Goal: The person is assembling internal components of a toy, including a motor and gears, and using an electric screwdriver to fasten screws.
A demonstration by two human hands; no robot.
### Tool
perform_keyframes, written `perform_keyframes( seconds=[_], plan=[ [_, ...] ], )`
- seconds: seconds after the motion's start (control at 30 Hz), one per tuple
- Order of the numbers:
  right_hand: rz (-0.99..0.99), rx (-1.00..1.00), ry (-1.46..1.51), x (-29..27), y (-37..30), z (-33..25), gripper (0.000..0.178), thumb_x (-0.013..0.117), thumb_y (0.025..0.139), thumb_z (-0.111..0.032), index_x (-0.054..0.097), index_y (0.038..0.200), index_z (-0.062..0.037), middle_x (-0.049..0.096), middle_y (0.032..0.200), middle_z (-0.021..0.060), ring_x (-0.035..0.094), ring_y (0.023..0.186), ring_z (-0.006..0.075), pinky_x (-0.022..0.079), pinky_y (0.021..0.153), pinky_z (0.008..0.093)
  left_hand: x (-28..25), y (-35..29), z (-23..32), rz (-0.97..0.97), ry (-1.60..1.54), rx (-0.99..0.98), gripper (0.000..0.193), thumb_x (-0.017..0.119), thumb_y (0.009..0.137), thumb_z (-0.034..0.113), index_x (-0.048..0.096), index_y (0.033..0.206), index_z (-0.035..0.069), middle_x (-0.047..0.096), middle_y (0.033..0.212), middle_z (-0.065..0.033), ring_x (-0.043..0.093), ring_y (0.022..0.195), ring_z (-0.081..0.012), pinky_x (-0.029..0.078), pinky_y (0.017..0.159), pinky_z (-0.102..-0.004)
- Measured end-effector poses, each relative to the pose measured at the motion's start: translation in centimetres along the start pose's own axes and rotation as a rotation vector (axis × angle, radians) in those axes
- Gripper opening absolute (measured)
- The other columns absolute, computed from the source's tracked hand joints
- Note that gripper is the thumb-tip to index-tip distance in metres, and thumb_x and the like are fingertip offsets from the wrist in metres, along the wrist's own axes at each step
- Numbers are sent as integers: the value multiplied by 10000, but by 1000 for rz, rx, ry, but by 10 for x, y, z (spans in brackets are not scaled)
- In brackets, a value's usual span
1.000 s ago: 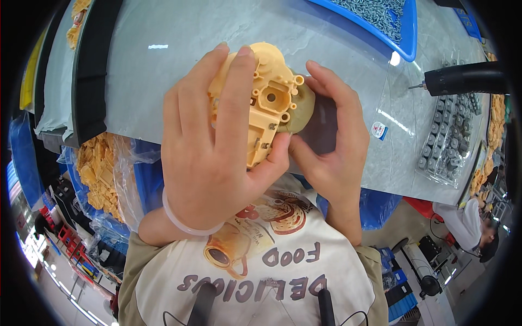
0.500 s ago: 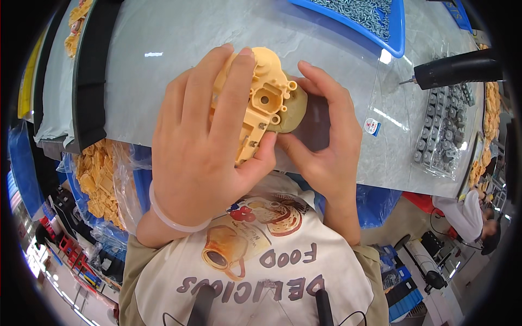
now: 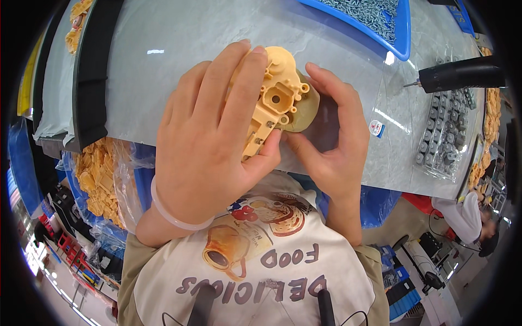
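A yellow plastic housing with round bosses and a square recess lies under my left hand. My left fingers wrap over its far left side, and the thumb presses at its near edge. Beneath and to the right of the housing sits a rounded olive-coloured block, partly covered by it. My right hand curves around the block's right side, with thumb at the near edge and fingers at the far edge, and a gap at the palm. The left fingers hide much of the housing's left part.
A blue tray of screws stands at the far right. The black electric screwdriver points in from the right, above a clear tray of small grey parts. A bag of yellow plastic parts is at the left, near a black rail.
Both hands, the housing and the block have shifted slightly right in the picture together. The whole view has also drifted a little. The grip looks the same.
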State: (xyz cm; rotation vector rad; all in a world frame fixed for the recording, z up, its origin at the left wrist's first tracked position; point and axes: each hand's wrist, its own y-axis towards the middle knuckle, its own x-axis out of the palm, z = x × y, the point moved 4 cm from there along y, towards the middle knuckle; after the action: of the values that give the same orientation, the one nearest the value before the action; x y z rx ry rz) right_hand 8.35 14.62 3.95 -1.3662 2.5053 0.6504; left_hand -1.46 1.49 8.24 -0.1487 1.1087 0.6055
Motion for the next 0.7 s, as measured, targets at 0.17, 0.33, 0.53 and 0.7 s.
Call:
perform_keyframes(
  seconds=[0.17, 0.33, 0.53, 0.7],
  plan=[
    [-41, -21, -62, -2, 1, -2, 672, 776, 600, -15, 605, 1245, -90, 620, 1132, 92, 563, 1022, 284, 430, 895, 379, 0, 0, 1, 2, 1, -13, 771, 730, 671, 101, 452, 1385, 21, 500, 1387, -149, 519, 1150, -362, 434, 974, -424],
    [-57, 2, -59, -3, 4, -2, 664, 771, 593, -13, 618, 1234, -93, 621, 1134, 86, 563, 1028, 284, 434, 897, 374, -2, 1, 4, -9, 10, -46, 776, 730, 669, 99, 449, 1388, 22, 501, 1383, -149, 522, 1126, -358, 436, 962, -420],
    [-49, 19, -25, -2, 5, -3, 662, 772, 596, -10, 620, 1235, -92, 626, 1149, 94, 564, 1037, 288, 436, 914, 372, -3, 1, 2, 1, -54, -63, 747, 723, 665, 89, 478, 1367, 19, 499, 1375, -163, 522, 1123, -359, 433, 965, -416],
    [-67, 60, 29, -2, 2, -6, 647, 766, 619, 9, 614, 1241, -83, 626, 1193, 108, 563, 1080, 304, 438, 947, 385, -33, 5, -23, 136, -150, 163, 730, 686, 646, 50, 505, 1352, 23, 497, 1375, -185, 544, 1140, -337, 453, 962, -404]
  ],
)
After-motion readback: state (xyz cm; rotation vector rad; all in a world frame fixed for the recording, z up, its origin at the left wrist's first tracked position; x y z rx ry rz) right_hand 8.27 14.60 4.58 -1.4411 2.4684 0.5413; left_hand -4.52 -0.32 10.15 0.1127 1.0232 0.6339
